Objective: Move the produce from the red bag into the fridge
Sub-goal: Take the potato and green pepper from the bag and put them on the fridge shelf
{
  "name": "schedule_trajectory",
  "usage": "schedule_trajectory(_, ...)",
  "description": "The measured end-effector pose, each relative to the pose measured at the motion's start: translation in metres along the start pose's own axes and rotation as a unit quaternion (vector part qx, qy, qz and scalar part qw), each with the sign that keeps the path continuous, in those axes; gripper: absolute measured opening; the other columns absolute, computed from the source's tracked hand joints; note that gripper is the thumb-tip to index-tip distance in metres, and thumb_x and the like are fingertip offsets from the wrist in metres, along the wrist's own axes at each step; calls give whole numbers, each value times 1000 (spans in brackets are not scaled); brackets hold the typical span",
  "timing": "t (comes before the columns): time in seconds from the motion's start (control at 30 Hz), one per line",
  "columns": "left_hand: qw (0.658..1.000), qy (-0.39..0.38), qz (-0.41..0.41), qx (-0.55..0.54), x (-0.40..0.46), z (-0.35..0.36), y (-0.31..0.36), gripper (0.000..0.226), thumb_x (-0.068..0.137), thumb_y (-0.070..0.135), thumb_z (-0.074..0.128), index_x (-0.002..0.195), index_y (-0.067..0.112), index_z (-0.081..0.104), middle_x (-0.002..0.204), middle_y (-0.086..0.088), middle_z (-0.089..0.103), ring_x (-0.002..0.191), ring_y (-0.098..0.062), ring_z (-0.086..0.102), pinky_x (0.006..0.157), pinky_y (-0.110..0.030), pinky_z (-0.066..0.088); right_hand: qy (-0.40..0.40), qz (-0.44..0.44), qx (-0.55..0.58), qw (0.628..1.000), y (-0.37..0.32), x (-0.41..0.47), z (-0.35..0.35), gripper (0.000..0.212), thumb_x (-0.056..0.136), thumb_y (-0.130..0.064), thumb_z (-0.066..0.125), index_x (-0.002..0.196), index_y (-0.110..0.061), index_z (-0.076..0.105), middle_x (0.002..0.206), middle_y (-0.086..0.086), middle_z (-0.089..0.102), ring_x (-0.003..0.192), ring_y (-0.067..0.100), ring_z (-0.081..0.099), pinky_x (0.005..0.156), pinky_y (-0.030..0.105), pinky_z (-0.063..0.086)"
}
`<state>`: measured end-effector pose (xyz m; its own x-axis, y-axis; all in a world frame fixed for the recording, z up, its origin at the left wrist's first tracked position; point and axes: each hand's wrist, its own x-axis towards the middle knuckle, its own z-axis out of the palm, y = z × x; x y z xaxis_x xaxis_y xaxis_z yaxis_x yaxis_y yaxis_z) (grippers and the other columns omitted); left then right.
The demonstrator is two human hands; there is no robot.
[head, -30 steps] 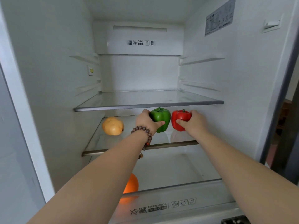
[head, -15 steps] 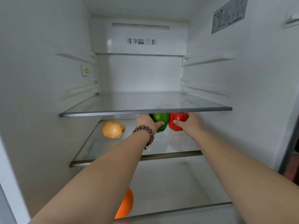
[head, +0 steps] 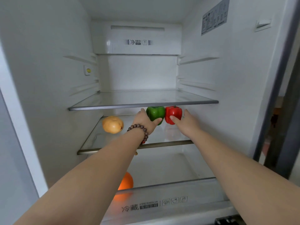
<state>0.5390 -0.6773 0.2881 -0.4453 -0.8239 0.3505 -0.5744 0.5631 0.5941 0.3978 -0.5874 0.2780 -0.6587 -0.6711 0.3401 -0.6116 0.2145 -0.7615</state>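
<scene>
Two bell peppers now stand further clear of the hands than half a second ago: the thumbs that lay curled on their fronts have loosened, and both arms have drawn slightly back toward the fridge opening. The glossy green bell pepper point(head: 155, 114) and the glossy red bell pepper point(head: 173, 114) sit upright, touching side by side, on the middle glass shelf point(head: 170, 142), toward its back, their tops tucked just under the metal-trimmed front edge of the upper glass shelf point(head: 142, 105). The left hand point(head: 143, 119), a brown beaded bracelet point(head: 140, 131) on its wrist, is spread around the green pepper's left side, thumb tip touching its lower front. The right hand point(head: 186, 121) is spread too, thumb tip resting on the red pepper's lower front while the fingers stand just off its right side; whether they touch it I cannot tell. A yellowish round pear-like fruit point(head: 112, 124) lies near the shelf's left edge, well apart from the left hand. Open glass lies between the fruit and the green pepper, and to the right of the red pepper up to the white fridge wall point(head: 227, 98). One round orange fruit point(head: 126, 181) rests on the level below, behind the clear crisper drawer front point(head: 175, 201)
</scene>
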Motion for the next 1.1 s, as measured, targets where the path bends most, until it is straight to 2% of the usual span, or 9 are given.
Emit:
schedule_trajectory(0.07,999,-2,26,39,-15,-6,-2,72,84,55,54,133,3,39,134,-13,46,119,-25,48,88,-29,39,-2,-23,-21,1000,-2,-15,-2,58,87,-47,55,135,-20,38,128,6,54,112,26,53,88,35,43)
schedule_trajectory(0.17,994,-11,50,93,-38,-17,-7,74,87,57,46,137,3,35,144,-13,37,131,-26,37,106,-37,34,-2,-63,-67,996,-5,-39,-4,53,91,-47,44,134,-16,40,128,9,52,111,25,52,85,32,41)
schedule_trajectory(0.2,992,-10,59,109,-47,-21,-8,74,88,57,44,138,3,35,145,-13,37,133,-26,35,108,-39,33,-7,-74,-83,994,-6,-47,-4,55,93,-47,41,136,-14,38,133,10,49,116,26,49,87,31,39)
schedule_trajectory(0.27,988,-9,74,138,-63,-28,-10,74,88,57,41,139,4,33,146,-12,36,134,-25,32,109,-40,31,-22,-90,-106,990,-8,-64,-6,60,95,-47,36,143,-11,29,148,11,34,133,25,35,102,33,32)
schedule_trajectory(0.33,984,-7,75,161,-79,-36,-12,75,88,58,40,141,6,30,148,-11,34,136,-25,30,110,-41,29,-28,-99,-111,988,-11,-80,-8,62,96,-47,34,145,-9,26,154,8,25,141,22,22,111,33,22)
schedule_trajectory(0.57,960,9,103,261,-138,-61,-21,75,86,64,34,139,11,31,148,-7,34,141,-24,21,113,-47,19,3,-171,-154,973,-18,-140,-21,61,96,-46,32,145,-9,26,154,7,24,144,22,14,115,35,14)
schedule_trajectory(0.7,959,12,100,264,-179,-72,-26,77,89,62,29,146,11,20,154,-8,22,144,-23,12,116,-44,9,19,-198,-178,964,-19,-186,-26,58,96,-44,34,144,-11,29,153,6,27,143,21,16,114,34,16)
schedule_trajectory(0.9,970,22,92,222,-272,-80,-47,76,92,58,27,148,10,13,157,-7,16,145,-20,6,118,-43,4,-10,-177,-199,964,-10,-275,-19,59,96,-45,35,145,-11,27,154,7,25,144,20,14,116,35,14)
schedule_trajectory(1.1,974,-31,38,220,-377,-90,-85,77,92,59,24,149,13,5,158,-4,8,145,-18,1,118,-41,2,-64,-152,-189,968,-5,-382,-7,59,97,-41,36,145,-9,27,154,7,25,144,19,15,116,31,13)
